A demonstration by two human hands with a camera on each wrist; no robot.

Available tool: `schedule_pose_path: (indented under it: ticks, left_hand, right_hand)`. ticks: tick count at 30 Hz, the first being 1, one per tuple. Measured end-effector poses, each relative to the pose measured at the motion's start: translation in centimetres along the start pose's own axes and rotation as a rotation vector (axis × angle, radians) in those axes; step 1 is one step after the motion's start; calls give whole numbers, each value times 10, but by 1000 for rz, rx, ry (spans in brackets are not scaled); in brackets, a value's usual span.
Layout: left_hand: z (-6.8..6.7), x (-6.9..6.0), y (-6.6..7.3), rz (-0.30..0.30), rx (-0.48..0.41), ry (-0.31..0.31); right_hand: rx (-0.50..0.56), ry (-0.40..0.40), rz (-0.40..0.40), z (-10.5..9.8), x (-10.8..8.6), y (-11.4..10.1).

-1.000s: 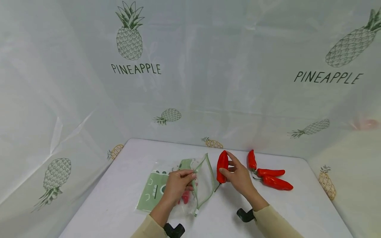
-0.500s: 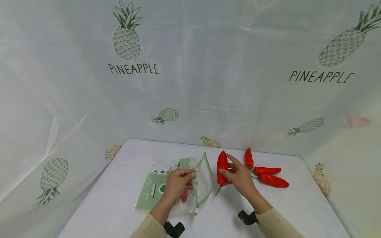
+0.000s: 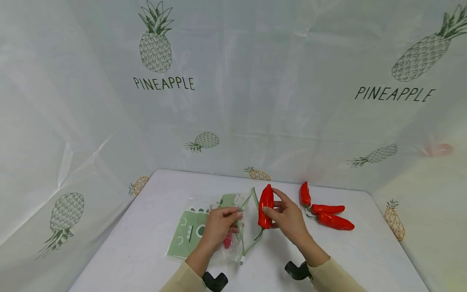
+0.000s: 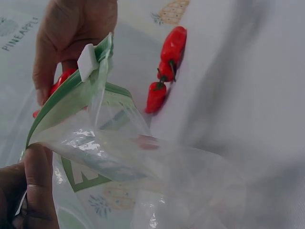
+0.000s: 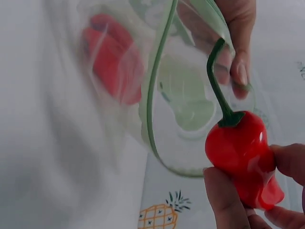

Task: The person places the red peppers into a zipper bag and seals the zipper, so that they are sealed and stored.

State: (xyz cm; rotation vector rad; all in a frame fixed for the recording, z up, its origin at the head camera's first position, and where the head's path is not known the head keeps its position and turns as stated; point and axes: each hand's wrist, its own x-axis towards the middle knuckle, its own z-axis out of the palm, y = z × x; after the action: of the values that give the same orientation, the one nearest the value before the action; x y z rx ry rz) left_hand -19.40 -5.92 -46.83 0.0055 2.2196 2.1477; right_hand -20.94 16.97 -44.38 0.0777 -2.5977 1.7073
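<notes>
My left hand pinches the green rim of a clear zip bag, whose mouth gapes toward the right. A white slider sits at one end of that rim. Inside the bag shows something red, pepper-like through the plastic. In my right hand is a red chili pepper, held between thumb and fingers with its green stem pointing toward the bag's mouth. In the head view the pepper overlaps the far side of the opening. Whether they touch I cannot tell.
Several red peppers lie together right of my right hand, among them a large one. A flat green cartoon-print bag lies left, partly under my left wrist. The white table meets a pineapple-print curtain at its back.
My right hand has carried the pepper left, from beside the bag's mouth to in front of its edge. The left hand keeps its grip on the rim, nearly still.
</notes>
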Motion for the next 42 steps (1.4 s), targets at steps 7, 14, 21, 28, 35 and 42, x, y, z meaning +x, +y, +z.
schedule_pose_path:
  ticks: [7, 14, 21, 28, 35, 42]
  left_hand:
    - [1, 0, 1, 10, 2, -16]
    - [2, 1, 5, 17, -1, -9]
    - [2, 5, 10, 24, 6, 2]
    - [0, 7, 17, 21, -2, 8]
    - [-1, 5, 20, 41, -6, -5]
    - [-3, 1, 22, 29, -37, -25]
  right_hand:
    - [-28, 57, -29, 24, -4, -7]
    - [-63, 54, -62, 43, -12, -8]
    - [-72, 19, -87, 51, -14, -8]
    - [-128, -39, -81, 51, -13, -13]
    - [-211, -139, -80, 53, -8, -19]
    - [-280, -160, -72, 56, -3, -20]
